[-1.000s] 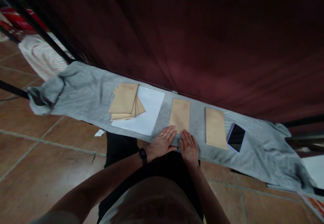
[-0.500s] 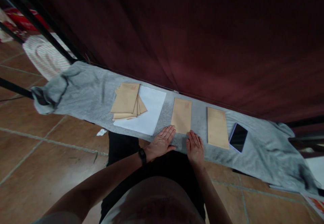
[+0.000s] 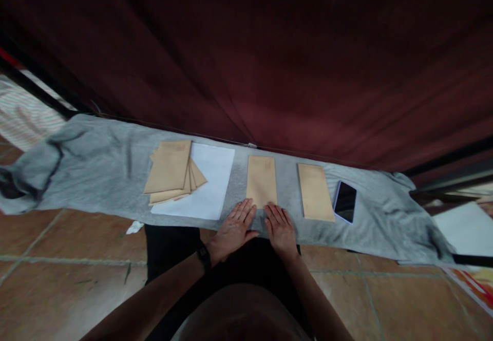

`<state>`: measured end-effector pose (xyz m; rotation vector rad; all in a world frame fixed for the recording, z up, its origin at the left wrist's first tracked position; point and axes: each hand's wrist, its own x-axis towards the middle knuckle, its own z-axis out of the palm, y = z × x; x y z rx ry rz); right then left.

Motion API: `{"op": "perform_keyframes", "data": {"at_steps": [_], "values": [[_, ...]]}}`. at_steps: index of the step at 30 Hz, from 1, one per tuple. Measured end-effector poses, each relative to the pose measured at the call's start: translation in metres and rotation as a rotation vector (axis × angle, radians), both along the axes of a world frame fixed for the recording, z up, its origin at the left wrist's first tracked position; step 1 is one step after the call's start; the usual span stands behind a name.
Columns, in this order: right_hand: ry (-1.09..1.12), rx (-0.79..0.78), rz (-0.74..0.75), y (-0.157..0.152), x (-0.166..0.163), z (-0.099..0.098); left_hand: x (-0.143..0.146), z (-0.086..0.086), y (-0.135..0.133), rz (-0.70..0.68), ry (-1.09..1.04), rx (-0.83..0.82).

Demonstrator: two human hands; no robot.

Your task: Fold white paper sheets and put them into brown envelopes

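A brown paper envelope (image 3: 261,179) lies flat on the grey cloth in front of me. My left hand (image 3: 233,230) rests at its lower left corner, fingers stretched out flat. Across from it, my right hand (image 3: 281,232) lies with extended fingers at the lower right corner. Neither hand grips anything. To the right sits a second brown envelope (image 3: 316,192). On the left, several brown envelopes (image 3: 168,166) are fanned in a pile, partly covering a white sheet of paper (image 3: 215,176).
The grey cloth (image 3: 103,171) covers a long narrow surface. A phone (image 3: 345,202) with a pale purple edge lies right of the second envelope. A dark red curtain (image 3: 246,63) hangs behind. Crumpled white paper (image 3: 134,227) is on the tiled floor (image 3: 96,238).
My view has turned slightly, so the scene sits further left. My right hand has come inward onto the envelope's lower right corner; my left hand stays at the lower left.
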<state>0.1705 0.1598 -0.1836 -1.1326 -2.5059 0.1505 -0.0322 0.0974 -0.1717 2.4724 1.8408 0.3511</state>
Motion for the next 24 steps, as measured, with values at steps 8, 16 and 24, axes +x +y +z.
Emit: {"op": "perform_keyframes", "data": {"at_steps": [8,16,24], "values": [[0.008,0.012,-0.028,0.002,0.005,-0.003,0.020,0.001,0.009,0.012,-0.034,0.028],[0.033,0.004,-0.040,0.002,0.003,-0.004,0.026,-0.006,0.054,-0.025,-0.077,-0.009],[0.059,0.020,-0.066,0.002,-0.001,0.001,0.010,-0.016,0.124,0.063,-0.065,0.021]]}}
